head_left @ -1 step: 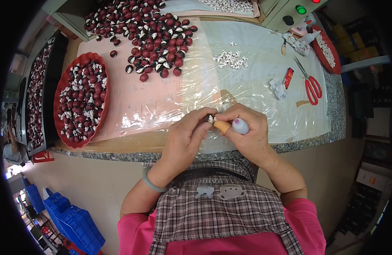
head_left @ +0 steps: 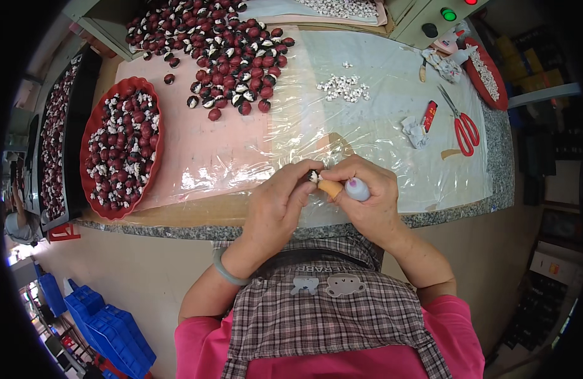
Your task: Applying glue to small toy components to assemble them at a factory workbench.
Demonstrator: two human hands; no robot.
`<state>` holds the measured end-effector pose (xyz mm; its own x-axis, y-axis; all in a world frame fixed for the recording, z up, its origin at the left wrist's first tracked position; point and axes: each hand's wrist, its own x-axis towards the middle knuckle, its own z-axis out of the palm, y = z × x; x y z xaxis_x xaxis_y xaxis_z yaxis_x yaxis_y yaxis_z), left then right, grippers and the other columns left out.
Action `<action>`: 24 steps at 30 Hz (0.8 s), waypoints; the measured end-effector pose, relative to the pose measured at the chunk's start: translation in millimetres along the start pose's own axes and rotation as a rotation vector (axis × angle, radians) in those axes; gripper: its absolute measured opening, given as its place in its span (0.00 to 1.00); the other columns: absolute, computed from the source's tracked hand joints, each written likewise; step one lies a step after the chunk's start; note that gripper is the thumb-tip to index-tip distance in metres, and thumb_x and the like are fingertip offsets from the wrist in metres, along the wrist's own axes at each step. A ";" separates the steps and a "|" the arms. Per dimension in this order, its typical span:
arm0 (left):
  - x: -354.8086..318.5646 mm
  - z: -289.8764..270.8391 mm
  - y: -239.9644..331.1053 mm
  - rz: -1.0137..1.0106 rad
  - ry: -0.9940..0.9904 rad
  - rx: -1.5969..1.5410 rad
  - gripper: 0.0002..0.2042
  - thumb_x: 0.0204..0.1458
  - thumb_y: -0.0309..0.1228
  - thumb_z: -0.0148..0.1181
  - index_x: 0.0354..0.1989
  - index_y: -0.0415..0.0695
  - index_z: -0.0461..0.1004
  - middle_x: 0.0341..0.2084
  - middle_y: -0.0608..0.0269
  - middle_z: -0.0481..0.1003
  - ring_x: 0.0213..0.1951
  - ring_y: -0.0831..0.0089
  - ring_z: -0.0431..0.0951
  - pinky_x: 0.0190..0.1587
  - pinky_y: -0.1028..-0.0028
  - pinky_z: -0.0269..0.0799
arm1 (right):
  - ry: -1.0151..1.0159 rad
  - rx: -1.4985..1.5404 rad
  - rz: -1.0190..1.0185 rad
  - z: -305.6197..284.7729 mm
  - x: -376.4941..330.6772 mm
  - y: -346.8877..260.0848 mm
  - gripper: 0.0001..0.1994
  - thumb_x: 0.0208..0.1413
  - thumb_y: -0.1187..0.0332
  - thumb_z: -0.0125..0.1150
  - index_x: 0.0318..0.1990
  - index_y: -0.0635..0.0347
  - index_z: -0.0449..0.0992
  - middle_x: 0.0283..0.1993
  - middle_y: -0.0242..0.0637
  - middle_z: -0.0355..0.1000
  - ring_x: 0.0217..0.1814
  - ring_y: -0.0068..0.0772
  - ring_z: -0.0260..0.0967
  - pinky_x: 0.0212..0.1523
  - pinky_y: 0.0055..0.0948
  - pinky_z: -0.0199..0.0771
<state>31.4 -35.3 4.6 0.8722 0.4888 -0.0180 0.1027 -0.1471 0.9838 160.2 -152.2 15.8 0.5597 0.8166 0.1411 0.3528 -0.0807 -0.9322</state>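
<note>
So both hands are working right at the near edge of the table, lower middle of the frame, basically hanging over the speckled stone rim. There's a decent bare patch of plastic sheet just above them, between the red tray on the left and the scissors on the right, so that's the open room. Upper middle is crowded though: a big heap of red-and-white pieces, and a little scatter of small white bits to its right. The tray sits close to the left edge of the sheet and is full of the same pieces. A second red dish is tucked in the upper right corner near a crumpled white scrap and a small red lighter-looking thing.

Left hand comes up from the lower middle, fingers curled in tight, pinching a tiny white piece at the fingertips. Right hand meets it from the right, fingers wrapped around a small bottle with an orange nozzle, the tip right against that piece. Both wrists angle inward so the hands touch. There's a grey bangle on the left wrist.
</note>
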 end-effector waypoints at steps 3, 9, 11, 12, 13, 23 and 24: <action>-1.2 1.5 -0.5 0.152 0.058 0.154 0.12 0.54 0.19 0.52 0.47 0.38 0.71 0.37 0.48 0.74 0.35 0.51 0.76 0.37 0.65 0.73 | 0.036 0.043 -0.069 5.1 -4.2 1.4 0.07 0.48 0.85 0.62 0.35 0.67 0.77 0.34 0.40 0.74 0.29 0.24 0.73 0.26 0.21 0.75; 0.3 -6.6 1.7 0.140 -0.005 0.176 0.12 0.57 0.21 0.50 0.49 0.37 0.69 0.36 0.51 0.75 0.35 0.59 0.77 0.35 0.69 0.72 | -0.061 0.121 0.020 0.1 3.7 0.9 0.07 0.50 0.76 0.66 0.37 0.64 0.78 0.33 0.37 0.75 0.28 0.24 0.72 0.26 0.21 0.73; -0.1 -11.7 1.1 -0.007 -0.035 -0.067 0.12 0.58 0.22 0.49 0.50 0.38 0.67 0.38 0.53 0.75 0.35 0.65 0.76 0.33 0.72 0.71 | -0.094 0.231 0.059 -1.9 8.1 0.4 0.10 0.50 0.76 0.66 0.42 0.63 0.78 0.35 0.36 0.74 0.33 0.23 0.72 0.27 0.20 0.73; -0.1 -13.4 -1.2 -0.155 -0.071 -0.326 0.12 0.59 0.23 0.47 0.51 0.39 0.66 0.40 0.55 0.75 0.34 0.71 0.75 0.31 0.76 0.69 | -0.136 0.271 0.093 -3.0 11.4 -6.3 0.13 0.50 0.76 0.66 0.45 0.62 0.78 0.37 0.35 0.74 0.37 0.22 0.72 0.28 0.20 0.74; 2.2 -18.4 -9.5 -0.127 -0.082 -0.616 0.13 0.59 0.22 0.46 0.52 0.42 0.64 0.42 0.59 0.74 0.34 0.79 0.73 0.29 0.82 0.65 | -0.140 0.278 0.080 -3.4 13.3 -6.5 0.13 0.50 0.76 0.66 0.45 0.62 0.78 0.37 0.35 0.74 0.37 0.22 0.72 0.28 0.20 0.74; 66.2 -64.6 -1.1 0.296 0.342 0.640 0.11 0.46 0.25 0.64 0.39 0.41 0.72 0.28 0.57 0.69 0.30 0.62 0.73 0.32 0.67 0.71 | -0.137 0.248 0.162 -14.3 7.1 3.0 0.10 0.50 0.78 0.65 0.42 0.63 0.78 0.37 0.36 0.75 0.34 0.21 0.71 0.29 0.21 0.74; 71.6 -62.8 -5.8 0.315 0.354 0.784 0.11 0.46 0.27 0.65 0.37 0.41 0.72 0.28 0.58 0.69 0.29 0.63 0.74 0.31 0.68 0.71 | -0.144 0.206 0.133 -15.0 6.7 4.5 0.10 0.50 0.77 0.65 0.42 0.63 0.78 0.37 0.36 0.76 0.33 0.21 0.71 0.29 0.21 0.73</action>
<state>63.2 54.6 8.8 0.7309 0.5428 0.4138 0.2925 -0.7969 0.5286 176.9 -155.6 17.6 0.4732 0.8807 -0.0219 0.1152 -0.0866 -0.9896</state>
